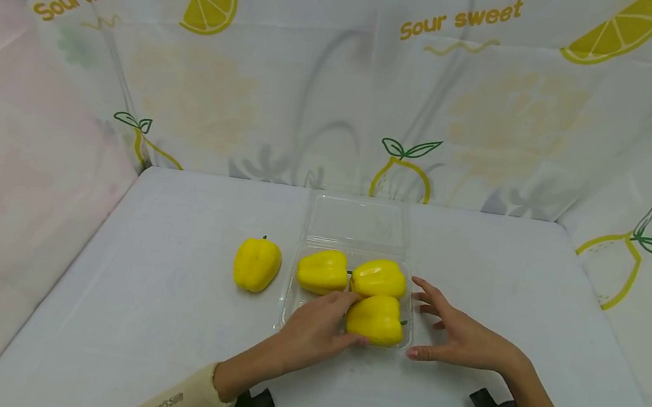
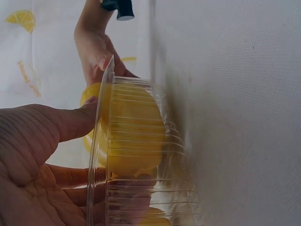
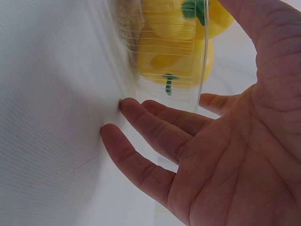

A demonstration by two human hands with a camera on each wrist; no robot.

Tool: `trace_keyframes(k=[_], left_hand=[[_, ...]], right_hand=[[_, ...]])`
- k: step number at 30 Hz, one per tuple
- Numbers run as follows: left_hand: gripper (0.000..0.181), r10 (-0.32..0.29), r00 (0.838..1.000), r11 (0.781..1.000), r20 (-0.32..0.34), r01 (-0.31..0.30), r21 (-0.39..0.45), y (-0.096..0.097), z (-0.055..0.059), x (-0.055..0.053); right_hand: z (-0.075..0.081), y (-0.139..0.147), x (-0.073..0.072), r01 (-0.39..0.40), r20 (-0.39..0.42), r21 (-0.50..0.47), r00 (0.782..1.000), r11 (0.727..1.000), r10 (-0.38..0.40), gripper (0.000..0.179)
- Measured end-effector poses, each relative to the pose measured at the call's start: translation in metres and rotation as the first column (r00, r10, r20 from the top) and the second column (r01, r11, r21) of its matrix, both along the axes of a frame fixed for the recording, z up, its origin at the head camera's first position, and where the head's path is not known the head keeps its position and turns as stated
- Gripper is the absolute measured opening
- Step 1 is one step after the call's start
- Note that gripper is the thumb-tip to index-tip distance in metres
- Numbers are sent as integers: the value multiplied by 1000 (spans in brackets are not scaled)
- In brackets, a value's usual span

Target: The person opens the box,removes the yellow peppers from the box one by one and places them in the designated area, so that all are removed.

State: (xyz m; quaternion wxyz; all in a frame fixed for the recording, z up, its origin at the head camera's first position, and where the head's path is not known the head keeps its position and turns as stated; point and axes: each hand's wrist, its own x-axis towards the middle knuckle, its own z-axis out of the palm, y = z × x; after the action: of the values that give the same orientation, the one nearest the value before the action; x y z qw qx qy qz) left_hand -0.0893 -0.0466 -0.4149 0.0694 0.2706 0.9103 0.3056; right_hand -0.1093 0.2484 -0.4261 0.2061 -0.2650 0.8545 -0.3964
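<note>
A clear plastic clamshell box [image 1: 286,305] stands in the middle of the table with three yellow bell peppers inside. Two lie at the back, a left pepper [image 1: 322,272] and a right pepper [image 1: 379,278]. The third, a front-right pepper [image 1: 376,320], lies on its side, its green stem to the right. My left hand [image 1: 316,322] reaches over the box and holds this pepper by its left end, thumb at the front. Just right of the box, my right hand [image 1: 465,339] is spread with nothing in it; its fingertips [image 3: 129,106] are beside the clear wall.
Left of the box, another yellow bell pepper [image 1: 257,264] stands on the white table [image 1: 162,319], stem away from me. The box's clear lid [image 1: 357,223] is folded back behind it. A lemon-print cloth [image 1: 342,82] hangs behind the table and along its sides.
</note>
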Motion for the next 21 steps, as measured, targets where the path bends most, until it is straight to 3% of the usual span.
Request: trace_keyframes(k=[10,21], left_hand=[[65,-6,1000,1000,14,6,-1,5,0,-2],[65,-3,1000,1000,-31,3,10,5,0,-2]], right_hand=[[-1,0,0,7,-2,11,1000,1000,-7,107],[0,-1,0,9,2,4,1000,1000,-9,107]])
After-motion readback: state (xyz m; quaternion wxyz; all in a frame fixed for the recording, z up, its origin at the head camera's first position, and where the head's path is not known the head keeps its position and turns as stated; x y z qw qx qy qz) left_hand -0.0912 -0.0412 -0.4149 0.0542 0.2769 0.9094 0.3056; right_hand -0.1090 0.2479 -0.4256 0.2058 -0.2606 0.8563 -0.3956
